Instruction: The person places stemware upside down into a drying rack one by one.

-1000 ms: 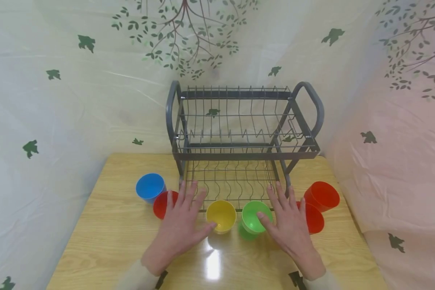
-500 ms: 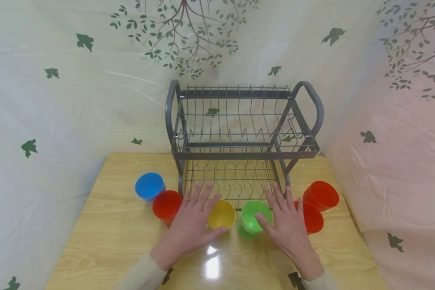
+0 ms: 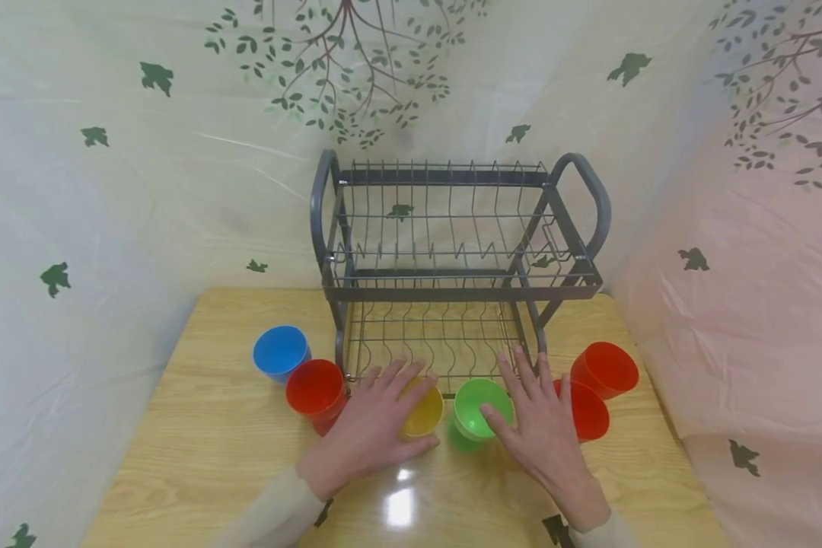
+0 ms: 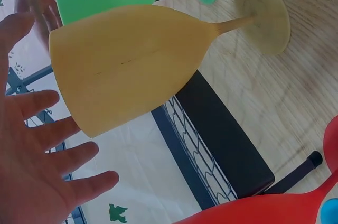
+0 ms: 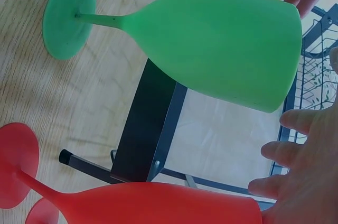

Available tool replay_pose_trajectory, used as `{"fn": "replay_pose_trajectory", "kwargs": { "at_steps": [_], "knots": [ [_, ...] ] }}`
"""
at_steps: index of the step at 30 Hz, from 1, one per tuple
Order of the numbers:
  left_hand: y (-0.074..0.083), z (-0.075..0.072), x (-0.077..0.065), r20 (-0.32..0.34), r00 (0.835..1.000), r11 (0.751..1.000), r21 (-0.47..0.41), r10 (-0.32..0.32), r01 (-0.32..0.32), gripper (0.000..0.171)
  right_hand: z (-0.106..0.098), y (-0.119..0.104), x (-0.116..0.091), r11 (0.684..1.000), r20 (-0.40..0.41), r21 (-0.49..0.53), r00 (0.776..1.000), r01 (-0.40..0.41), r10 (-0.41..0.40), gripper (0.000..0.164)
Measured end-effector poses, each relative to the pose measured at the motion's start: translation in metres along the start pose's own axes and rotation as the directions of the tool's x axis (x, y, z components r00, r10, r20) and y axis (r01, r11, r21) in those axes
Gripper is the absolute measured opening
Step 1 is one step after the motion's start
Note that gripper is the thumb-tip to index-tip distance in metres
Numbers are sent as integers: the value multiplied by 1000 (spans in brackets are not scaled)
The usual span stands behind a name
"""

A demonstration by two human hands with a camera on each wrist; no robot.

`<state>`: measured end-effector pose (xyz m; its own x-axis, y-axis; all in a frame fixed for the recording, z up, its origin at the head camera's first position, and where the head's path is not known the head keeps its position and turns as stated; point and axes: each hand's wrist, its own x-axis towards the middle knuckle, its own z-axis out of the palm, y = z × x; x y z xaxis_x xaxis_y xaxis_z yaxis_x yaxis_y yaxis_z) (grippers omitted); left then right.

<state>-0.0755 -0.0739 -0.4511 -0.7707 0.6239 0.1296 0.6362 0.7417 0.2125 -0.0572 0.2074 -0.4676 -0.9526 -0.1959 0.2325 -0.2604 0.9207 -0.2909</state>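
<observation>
Fingers (image 4: 79, 158): L hand (image 3: 377, 426) has them spread, slightly bent, thumb apart, at rim of yellow goblet (image 3: 426, 412); contact w/ rim can't tell.
R hand (image 3: 544, 441): fingers spread too, thumb out over rim of green goblet (image 3: 478, 405) in head view; touching or not, can't tell.
Yellow goblet: upright on stem + round foot, just in front of rack (image 3: 462, 294), nr its front middle; partly covered by L hand in head view.
Green goblet: upright, stemmed, just in front of rack, R of its front middle.
L red goblet (image 3: 315, 390): just off rack's front L foot.
Blue goblet (image 3: 281, 354): L of rack, a bit farther back than L red goblet.
Near R red goblet (image 3: 589, 415): upright, off rack's front R corner, partly behind R hand in head view.
Far R red goblet (image 3: 606, 371): R of rack, farther out than the near one.
Rack: dark metal, 2 wire tiers, looped handle each end, stands on wood-grain bench (image 3: 192, 457).
Backdrop (image 3: 260, 198): pale sheet behind rack, w/ green bird + leafy branch prints.
Sleeves (image 3: 274, 506): light-col., both arms, in front of rack.
</observation>
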Motion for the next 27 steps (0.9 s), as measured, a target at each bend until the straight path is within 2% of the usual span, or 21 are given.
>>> {"fn": "replay_pose_trajectory", "kwargs": {
  "at_steps": [6,15,22,27],
  "knots": [
    [-1,1,4,2,999,999,29,44,-45,78,1,1,0,1000,2,8,1000,-2,2,77],
    [-1,4,7,30,997,997,20,77,-78,70,1,1,-1,1000,6,11,1000,-11,11,77],
    [0,4,7,38,997,998,10,67,-67,65,1,1,-1,1000,2,16,1000,-11,11,78],
    [0,2,3,19,999,1000,0,31,-31,62,2,0,-1,1000,-15,14,1000,1,-1,77]
  ]
}}
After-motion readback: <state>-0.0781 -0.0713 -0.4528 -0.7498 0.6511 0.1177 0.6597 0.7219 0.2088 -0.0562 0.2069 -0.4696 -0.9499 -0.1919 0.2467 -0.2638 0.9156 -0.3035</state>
